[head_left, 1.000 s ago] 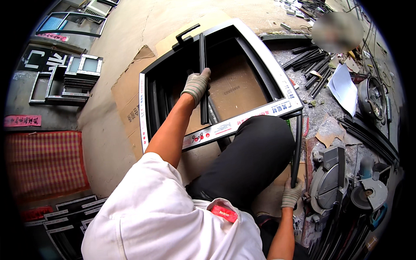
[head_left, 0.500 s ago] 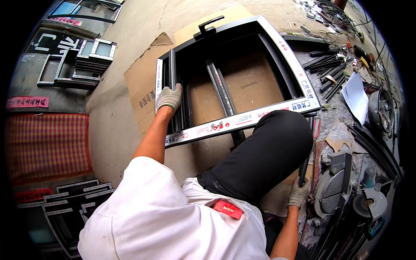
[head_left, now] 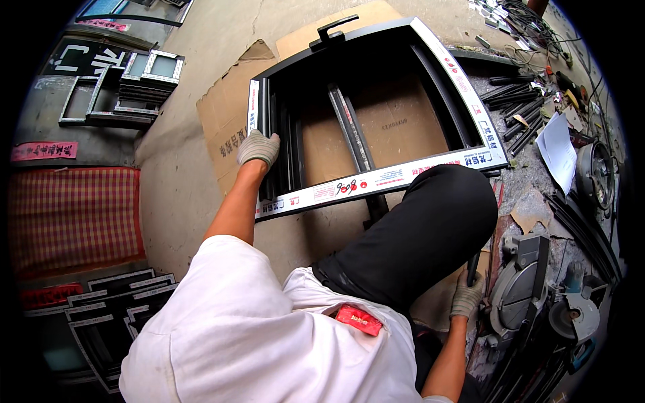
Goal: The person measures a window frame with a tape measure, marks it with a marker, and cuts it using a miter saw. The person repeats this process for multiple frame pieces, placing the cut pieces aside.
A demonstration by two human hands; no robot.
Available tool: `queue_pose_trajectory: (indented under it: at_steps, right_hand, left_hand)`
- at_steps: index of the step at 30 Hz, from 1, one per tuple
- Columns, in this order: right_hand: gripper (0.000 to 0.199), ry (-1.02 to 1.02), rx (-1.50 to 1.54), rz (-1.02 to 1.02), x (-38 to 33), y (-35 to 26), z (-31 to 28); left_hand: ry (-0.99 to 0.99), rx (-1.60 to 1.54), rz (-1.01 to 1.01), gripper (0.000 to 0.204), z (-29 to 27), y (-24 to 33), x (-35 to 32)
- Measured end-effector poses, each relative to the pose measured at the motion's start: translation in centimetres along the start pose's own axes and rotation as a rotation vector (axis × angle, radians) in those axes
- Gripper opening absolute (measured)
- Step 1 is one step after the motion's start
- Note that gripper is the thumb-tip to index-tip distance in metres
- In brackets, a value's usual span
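Observation:
A large black window frame [head_left: 396, 176] with white printed protective film lies tilted in front of me, its near edge against my raised knee. My left hand [head_left: 259, 149], in a pale knit glove, is closed around the frame's left side; its fingertips are partly hidden. Inside the frame, black strips run along the left side and a narrow bar [head_left: 351, 127] crosses the opening. Low at the right, beside my thigh, my gloved right hand [head_left: 466, 295] is closed on a thin black strip [head_left: 474, 266], whose upper part my leg hides.
Flattened cardboard [head_left: 225, 127] lies beneath the frame. To the right are cut black profiles [head_left: 514, 101], a white paper sheet [head_left: 557, 151], a cutting saw [head_left: 517, 289] and tangled cables. Small framed panels [head_left: 144, 91] stack at the far left; more frames [head_left: 111, 329] lean at near left.
My left hand has shifted outward and slightly down, from the inner black strip to the frame's left side. The frame appears slightly farther right. Less of the right hand's strip shows beside my knee.

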State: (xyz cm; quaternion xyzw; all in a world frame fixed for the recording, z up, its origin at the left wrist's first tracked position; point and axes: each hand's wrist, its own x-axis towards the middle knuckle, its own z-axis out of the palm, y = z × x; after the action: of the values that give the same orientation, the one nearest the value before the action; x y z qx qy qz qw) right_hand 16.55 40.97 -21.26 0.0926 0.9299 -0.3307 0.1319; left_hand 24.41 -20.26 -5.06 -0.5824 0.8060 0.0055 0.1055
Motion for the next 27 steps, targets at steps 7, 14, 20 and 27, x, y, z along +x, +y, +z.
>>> queue_pose_trajectory:
  at_steps: [7,14,20,27]
  right_hand:
    - [0.044,-0.002,-0.035,-0.042,-0.2,-0.5,-0.1]
    - [0.044,-0.009,-0.06,-0.049,0.0,-0.1,0.0]
    - [0.046,-0.046,-0.061,-0.028,-0.3,-0.6,-0.2]
    - [0.046,-0.055,-0.045,-0.015,-0.3,-0.7,-0.2]
  left_hand:
    - [0.037,0.016,0.0,0.061,-0.4,0.4,0.8]
    - [0.106,-0.033,0.028,0.063,1.3,-0.6,2.0]
    - [0.08,-0.064,0.016,0.065,1.2,-0.1,2.4]
    - [0.104,-0.183,0.028,0.064,2.1,0.3,2.7]
